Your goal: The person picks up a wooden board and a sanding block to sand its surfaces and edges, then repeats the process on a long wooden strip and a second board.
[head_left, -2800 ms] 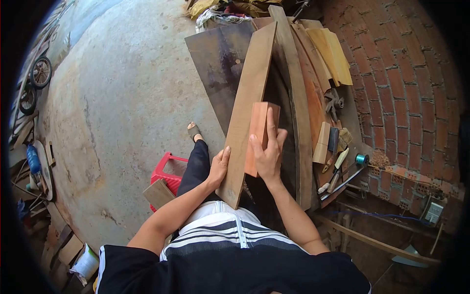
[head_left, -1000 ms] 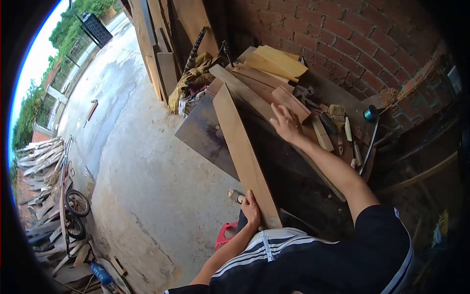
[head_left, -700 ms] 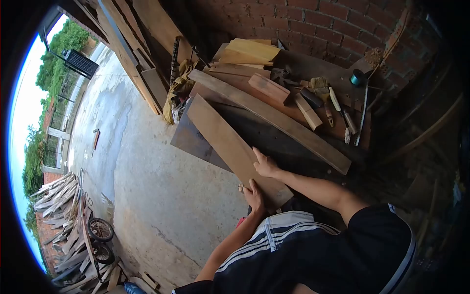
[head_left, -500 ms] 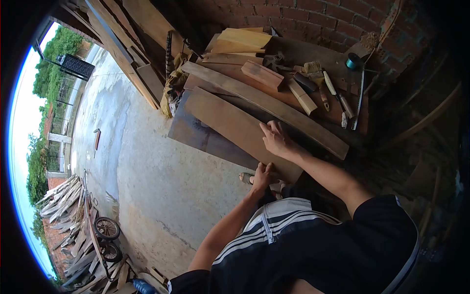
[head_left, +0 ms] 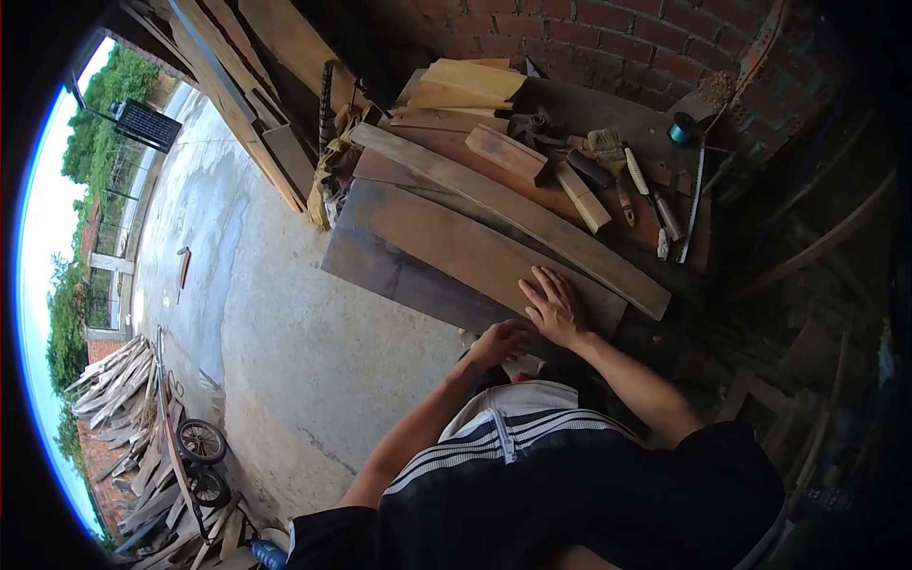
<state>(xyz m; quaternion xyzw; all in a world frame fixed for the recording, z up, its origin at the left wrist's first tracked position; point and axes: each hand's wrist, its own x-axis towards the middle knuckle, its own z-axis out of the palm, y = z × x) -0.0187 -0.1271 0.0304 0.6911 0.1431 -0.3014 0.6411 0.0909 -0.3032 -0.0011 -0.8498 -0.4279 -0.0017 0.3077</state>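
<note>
A long brown board [head_left: 446, 237] lies over a dark, stained board [head_left: 380, 261] on the workbench. My right hand [head_left: 556, 309] rests flat on the near end of the brown board, its fingers spread. Beside it, my left hand [head_left: 502, 344] is at the dark board's near edge, with its fingers curled inward. What those fingers hold, if anything, is hidden. A long narrow plank [head_left: 522, 218] lies along the far side of the brown board.
Behind the plank are a reddish wood block [head_left: 506, 154], a pale block [head_left: 581, 197], a brush [head_left: 606, 147], a saw blade [head_left: 693, 209] and a teal spool [head_left: 681, 128]. Tall boards [head_left: 237, 104] lean at the left. Scrap wood [head_left: 142, 456] and wheels [head_left: 201, 442] stand lower left.
The brown board has shifted right, closer to the long plank, and its angle has changed. My right hand has flattened and moved nearer to me. My left hand has moved slightly left.
</note>
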